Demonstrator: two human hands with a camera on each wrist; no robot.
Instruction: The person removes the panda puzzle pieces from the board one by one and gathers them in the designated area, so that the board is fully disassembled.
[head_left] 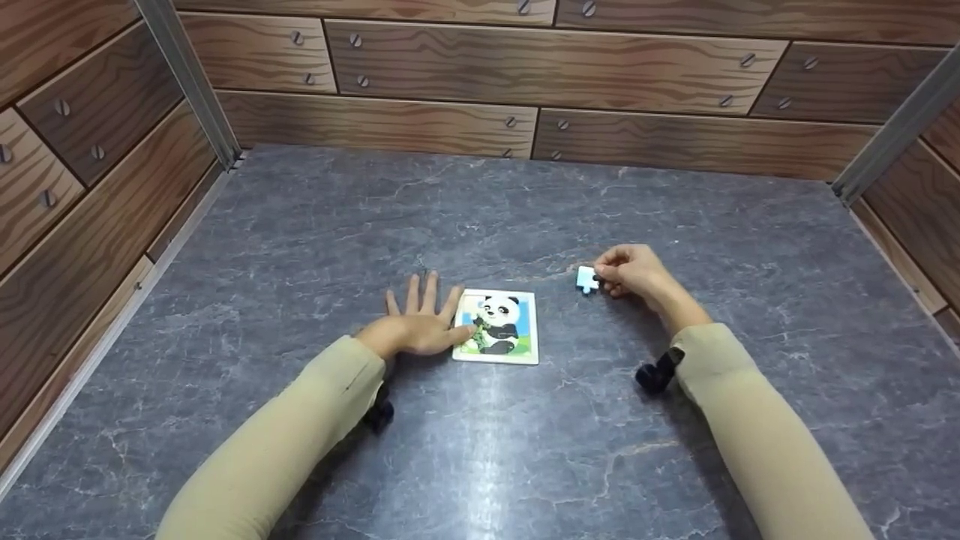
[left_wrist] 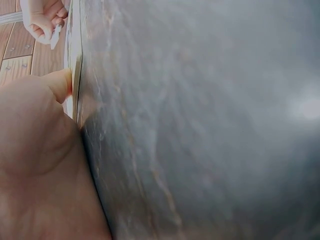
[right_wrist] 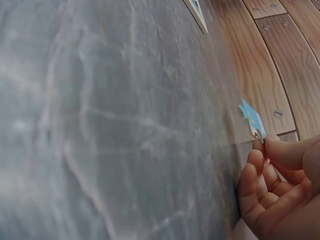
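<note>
A square panda jigsaw puzzle (head_left: pixel 504 327) in a pale frame lies on the table in the middle of the head view. My left hand (head_left: pixel 421 327) has its fingers spread straight on the tabletop at the puzzle's left side. Its thumb (left_wrist: pixel 61 84) lies across the frame's left edge. To the right and a little farther back, my right hand (head_left: pixel 634 271) pinches a light-blue puzzle piece (right_wrist: pixel 254 120) between thumb and fingertips. The piece's knob points toward me in the head view, and its right part is hidden behind the fingers. The other right-hand fingers curl toward the palm.
The dark grey marbled tabletop (head_left: pixel 375 210) stretches around the puzzle. Wood-patterned panels (head_left: pixel 450 67) close off the back and both sides, with grey metal posts (head_left: pixel 191 82) at the rear corners. A small black device (head_left: pixel 660 371) sits at the right wrist.
</note>
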